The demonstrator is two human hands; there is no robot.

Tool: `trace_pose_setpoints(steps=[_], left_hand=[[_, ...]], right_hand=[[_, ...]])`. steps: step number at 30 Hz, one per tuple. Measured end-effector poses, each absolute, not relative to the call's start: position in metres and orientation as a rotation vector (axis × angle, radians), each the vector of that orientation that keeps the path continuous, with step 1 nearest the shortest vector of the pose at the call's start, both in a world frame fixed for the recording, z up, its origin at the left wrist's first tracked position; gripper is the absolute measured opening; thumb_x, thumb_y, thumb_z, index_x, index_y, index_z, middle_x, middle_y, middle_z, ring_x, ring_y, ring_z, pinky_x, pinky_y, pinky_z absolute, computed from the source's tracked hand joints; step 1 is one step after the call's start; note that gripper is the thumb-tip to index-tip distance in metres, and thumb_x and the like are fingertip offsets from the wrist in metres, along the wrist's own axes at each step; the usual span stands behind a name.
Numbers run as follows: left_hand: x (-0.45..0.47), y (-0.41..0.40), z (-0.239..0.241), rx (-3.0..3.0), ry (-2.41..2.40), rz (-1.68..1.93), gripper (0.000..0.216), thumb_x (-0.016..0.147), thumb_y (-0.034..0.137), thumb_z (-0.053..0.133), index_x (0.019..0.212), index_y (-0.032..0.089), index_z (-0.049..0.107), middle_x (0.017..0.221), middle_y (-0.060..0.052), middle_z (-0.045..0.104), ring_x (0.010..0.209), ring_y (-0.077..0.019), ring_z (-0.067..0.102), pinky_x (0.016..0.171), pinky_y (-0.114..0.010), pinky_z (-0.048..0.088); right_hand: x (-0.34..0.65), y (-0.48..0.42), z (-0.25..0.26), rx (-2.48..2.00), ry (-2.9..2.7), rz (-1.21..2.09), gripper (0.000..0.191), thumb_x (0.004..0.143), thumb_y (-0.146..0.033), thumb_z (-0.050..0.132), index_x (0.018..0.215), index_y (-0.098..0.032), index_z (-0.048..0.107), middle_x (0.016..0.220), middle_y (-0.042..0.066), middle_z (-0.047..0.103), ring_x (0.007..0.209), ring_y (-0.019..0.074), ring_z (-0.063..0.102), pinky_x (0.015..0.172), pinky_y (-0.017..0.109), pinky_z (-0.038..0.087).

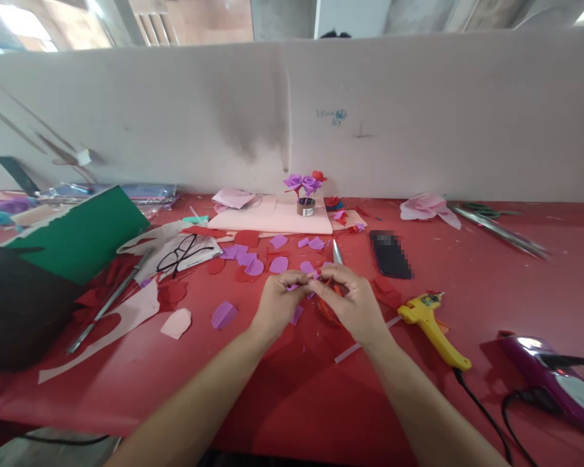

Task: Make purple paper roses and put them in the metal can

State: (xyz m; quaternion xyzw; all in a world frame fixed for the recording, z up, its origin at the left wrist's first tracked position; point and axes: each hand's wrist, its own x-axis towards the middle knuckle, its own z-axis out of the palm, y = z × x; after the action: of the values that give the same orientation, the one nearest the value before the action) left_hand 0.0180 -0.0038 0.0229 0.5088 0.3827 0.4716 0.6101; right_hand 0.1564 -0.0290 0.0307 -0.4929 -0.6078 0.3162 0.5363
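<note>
My left hand [279, 301] and my right hand [353, 301] meet over the middle of the red table, fingertips pinched together. Between them is a small craft flower [318, 274] with red and purple showing; the fingers hide most of it. Loose purple petals [278, 264] lie around and beyond my hands. Scissors [337, 251] lie under my right hand, blade pointing away, with orange-red loops partly visible below. Beyond, purple flowers [302, 183] and a red one stand in a brown roll [306, 207] on pale pink sheets [272, 217].
A yellow glue gun [433, 331] with a black cord lies to the right, near a purple device [555, 379]. A phone [390, 254] is behind it. On the left are eyeglasses [182, 255], a metal ruler-like strip [109, 301] and a green board [92, 233]. A white partition [418, 117] stands behind.
</note>
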Motion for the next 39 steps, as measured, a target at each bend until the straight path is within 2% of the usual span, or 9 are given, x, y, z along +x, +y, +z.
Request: trace_pose_setpoints(steps=[4, 7, 14, 18, 24, 30, 35, 39], left_hand=[[0.016, -0.003, 0.026, 1.226, 0.867, 1.005, 0.017, 0.066, 0.034, 0.074, 0.068, 0.017, 0.073, 0.07, -0.003, 0.065, 0.071, -0.0144, 0.054, 0.074, -0.028, 0.043], [0.014, 0.0, 0.025, 1.165, 0.839, 0.957, 0.016, 0.062, 0.032, 0.077, 0.069, 0.018, 0.074, 0.071, -0.003, 0.067, 0.075, -0.0154, 0.057, 0.079, -0.029, 0.043], [0.011, 0.003, 0.019, 1.064, 0.804, 0.991, 0.011, 0.057, 0.027, 0.08, 0.062, 0.021, 0.072, 0.067, -0.001, 0.067, 0.08, -0.0162, 0.061, 0.085, -0.03, 0.044], [0.013, 0.004, 0.015, 1.009, 0.825, 1.005, 0.013, 0.056, 0.029, 0.081, 0.061, 0.02, 0.072, 0.068, -0.003, 0.07, 0.085, -0.0176, 0.063, 0.089, -0.032, 0.042], [0.017, 0.002, 0.016, 0.913, 0.838, 1.027, 0.017, 0.051, 0.028, 0.084, 0.058, 0.02, 0.071, 0.071, -0.002, 0.071, 0.082, -0.0165, 0.063, 0.086, -0.031, 0.043], [0.015, 0.0, 0.02, 1.026, 0.846, 0.947, 0.018, 0.063, 0.031, 0.077, 0.076, 0.02, 0.075, 0.079, -0.003, 0.072, 0.076, -0.0122, 0.061, 0.081, -0.027, 0.042], [0.015, -0.001, 0.024, 1.033, 0.845, 0.963, 0.016, 0.063, 0.032, 0.077, 0.07, 0.018, 0.074, 0.073, -0.002, 0.07, 0.07, -0.0111, 0.059, 0.077, -0.026, 0.043], [0.015, -0.002, 0.027, 1.074, 0.835, 0.951, 0.017, 0.066, 0.032, 0.075, 0.077, 0.018, 0.075, 0.08, -0.003, 0.072, 0.077, -0.0132, 0.061, 0.082, -0.027, 0.043]], right_hand=[[0.158, -0.027, 0.028, -1.166, -1.397, 0.757, 0.008, 0.077, -0.03, 0.066, 0.077, -0.023, 0.07, 0.086, 0.005, 0.065, 0.087, 0.0202, 0.06, 0.083, 0.036, 0.047], [0.16, -0.026, 0.027, -1.149, -1.377, 0.827, 0.011, 0.078, -0.032, 0.065, 0.08, -0.023, 0.071, 0.089, 0.005, 0.065, 0.091, 0.0208, 0.06, 0.086, 0.037, 0.046], [0.159, -0.027, 0.028, -1.076, -1.364, 0.955, 0.014, 0.08, -0.034, 0.063, 0.083, -0.024, 0.071, 0.09, 0.005, 0.065, 0.092, 0.0207, 0.06, 0.087, 0.038, 0.047], [0.157, -0.027, 0.029, -1.078, -1.327, 0.982, 0.014, 0.076, -0.036, 0.066, 0.081, -0.023, 0.071, 0.086, 0.004, 0.065, 0.087, 0.0199, 0.06, 0.082, 0.036, 0.048], [0.154, -0.027, 0.027, -1.043, -1.254, 1.039, 0.011, 0.075, -0.033, 0.068, 0.079, -0.024, 0.073, 0.089, 0.003, 0.065, 0.09, 0.0194, 0.059, 0.085, 0.035, 0.047], [0.158, -0.023, 0.022, -1.026, -1.161, 1.086, 0.011, 0.076, -0.033, 0.068, 0.081, -0.025, 0.072, 0.089, 0.001, 0.067, 0.091, 0.0173, 0.06, 0.086, 0.032, 0.046], [0.159, -0.022, 0.021, -1.016, -1.162, 1.139, 0.015, 0.078, -0.034, 0.065, 0.087, -0.022, 0.072, 0.091, 0.004, 0.068, 0.095, 0.0193, 0.061, 0.089, 0.034, 0.045], [0.158, -0.023, 0.023, -0.977, -1.164, 1.166, 0.014, 0.079, -0.032, 0.064, 0.087, -0.023, 0.072, 0.092, 0.004, 0.068, 0.096, 0.0199, 0.06, 0.09, 0.035, 0.044]])
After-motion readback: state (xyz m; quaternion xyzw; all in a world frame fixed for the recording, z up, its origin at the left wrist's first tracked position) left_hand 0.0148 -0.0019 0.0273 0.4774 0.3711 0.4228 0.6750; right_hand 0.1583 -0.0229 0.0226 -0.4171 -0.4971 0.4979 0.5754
